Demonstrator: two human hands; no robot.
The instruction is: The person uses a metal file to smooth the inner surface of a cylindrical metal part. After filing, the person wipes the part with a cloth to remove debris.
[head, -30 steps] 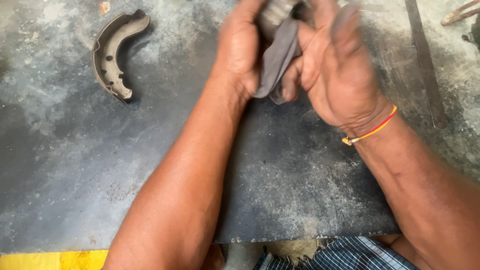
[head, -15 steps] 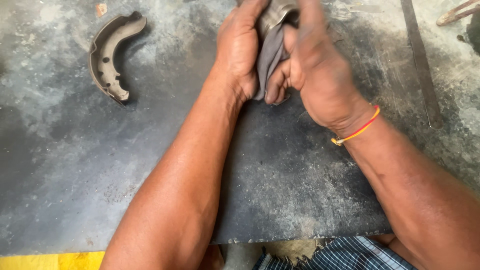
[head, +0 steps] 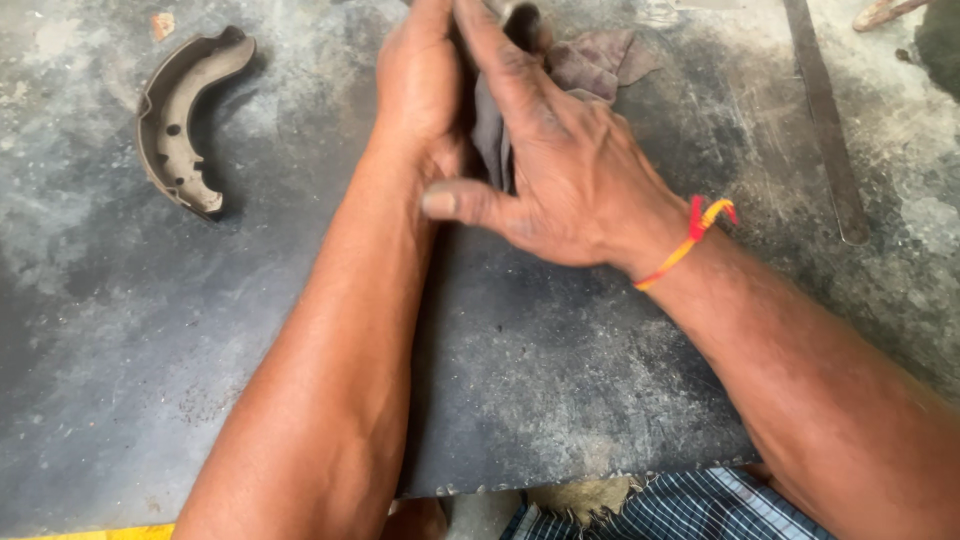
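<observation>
Grey cloth [head: 590,60] now spills out to the right of the hands; half a second ago it was bunched between them. Right hand [head: 560,170] has flattened, fingers stretched forward over the cloth, thumb sticking out left, pressing rather than gripping. Left hand [head: 420,80] curled against the cloth's other side, grip partly hidden. Curved brake shoe [head: 180,120] lies well apart at upper left on the dark metal table [head: 560,390], same spot.
</observation>
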